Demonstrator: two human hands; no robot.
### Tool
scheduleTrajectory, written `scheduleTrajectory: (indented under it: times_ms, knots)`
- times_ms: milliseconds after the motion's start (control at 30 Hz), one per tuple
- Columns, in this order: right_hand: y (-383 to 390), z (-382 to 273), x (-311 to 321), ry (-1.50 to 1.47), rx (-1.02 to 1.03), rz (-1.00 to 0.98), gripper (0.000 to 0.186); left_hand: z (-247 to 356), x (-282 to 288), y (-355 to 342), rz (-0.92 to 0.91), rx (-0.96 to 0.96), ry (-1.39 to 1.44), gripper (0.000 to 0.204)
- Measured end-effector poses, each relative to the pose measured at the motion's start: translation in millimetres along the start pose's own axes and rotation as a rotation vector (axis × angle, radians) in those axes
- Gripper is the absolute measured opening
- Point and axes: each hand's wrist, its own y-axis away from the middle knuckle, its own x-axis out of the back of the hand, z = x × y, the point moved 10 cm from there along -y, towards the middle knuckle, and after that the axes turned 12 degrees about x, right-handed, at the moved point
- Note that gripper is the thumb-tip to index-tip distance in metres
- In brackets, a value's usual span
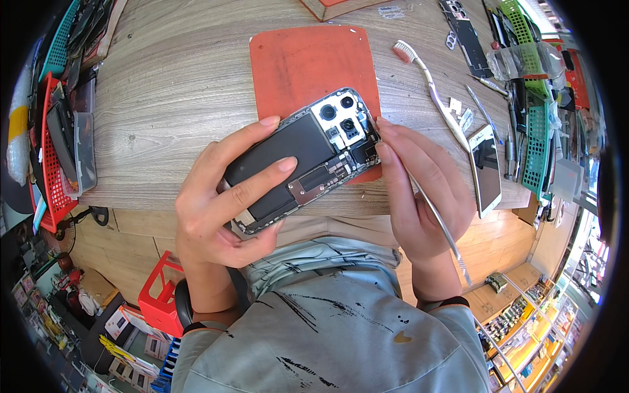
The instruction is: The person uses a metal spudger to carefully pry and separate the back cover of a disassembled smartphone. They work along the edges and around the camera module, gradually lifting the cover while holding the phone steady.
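Note:
An opened smartphone [295,173] with its back off lies tilted across my left hand [226,193], whose fingers and thumb wrap round its lower part. Its black battery, circuit board and camera block with several lenses are bare. My right hand [426,183] pinches a thin metal tool [440,226], which slants down past the wrist; its working tip is hidden by the fingers. Those fingertips meet the phone's upper right edge, beside the cameras. Under the phone's top part lies an orange-red mat [314,65] on the wooden table [170,85].
Right of the mat lie a toothbrush [432,88], a white-framed phone [486,170] and a dark phone part [468,42]. Green baskets [537,147] line the right edge. At the left stand a red basket [56,190] and a clear plastic box [85,157]. A red stool [157,298] is below.

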Motion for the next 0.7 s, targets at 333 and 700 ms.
scheduleTrajectory:
  times_ms: [333,700]
  knots:
    - [5,-14,-8,0.175,0.133,0.0,0.033,-2,1,0,-0.005,0.008,0.0,0.073]
    - [8,-17,-11,0.231,0.15,-0.025,0.036,1,1,-2,-0.012,-0.004,0.002,0.074]
